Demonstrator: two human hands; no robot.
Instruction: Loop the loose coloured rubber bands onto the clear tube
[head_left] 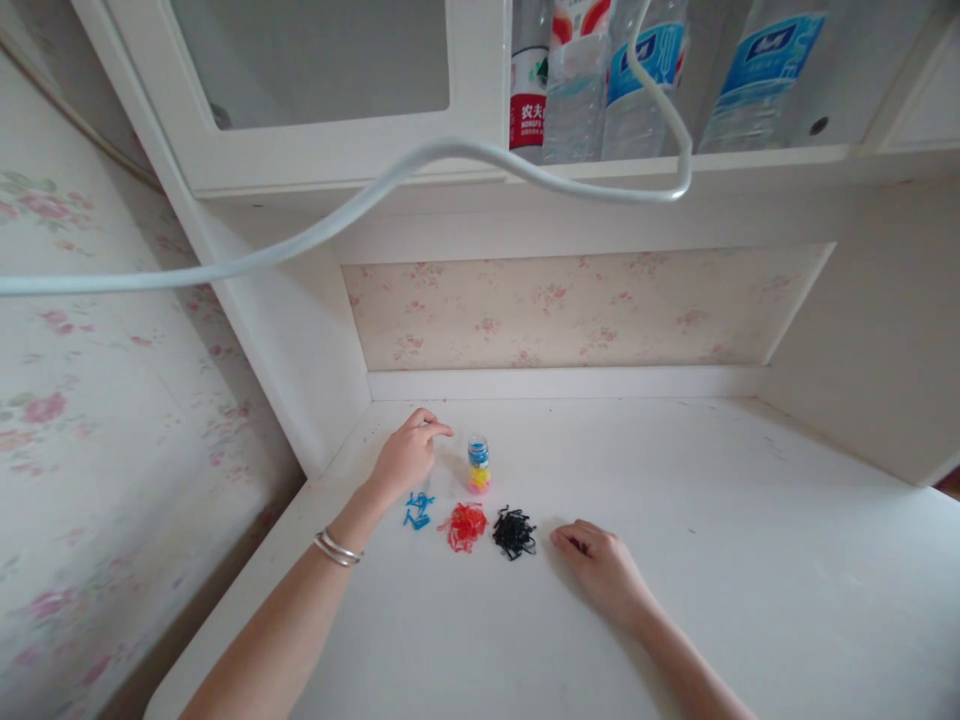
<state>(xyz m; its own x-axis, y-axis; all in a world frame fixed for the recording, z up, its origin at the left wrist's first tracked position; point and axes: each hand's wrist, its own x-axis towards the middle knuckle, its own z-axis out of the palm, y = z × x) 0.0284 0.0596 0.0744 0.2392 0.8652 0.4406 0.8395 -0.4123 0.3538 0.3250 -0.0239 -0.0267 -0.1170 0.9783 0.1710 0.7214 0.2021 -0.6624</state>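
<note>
On the white desk (750,560) lie three small heaps of tiny elastic bands: blue (418,508), red (466,525) and black (514,532). Behind them stands a small clear jar (478,465) holding blue, yellow and pink bands. My left hand (409,455) hovers just left of the jar, above the blue heap, fingers curled with thumb and forefinger pinched together; what they hold, if anything, is too small to see. My right hand (600,565) rests on the desk to the right of the black heap, fingers curled under.
A white cable (375,195) sags across the view above the desk. Plastic water bottles (645,80) stand behind the glass of the upper cabinet. Flowered wallpaper (585,310) backs the desk; a white side panel (292,340) closes its left.
</note>
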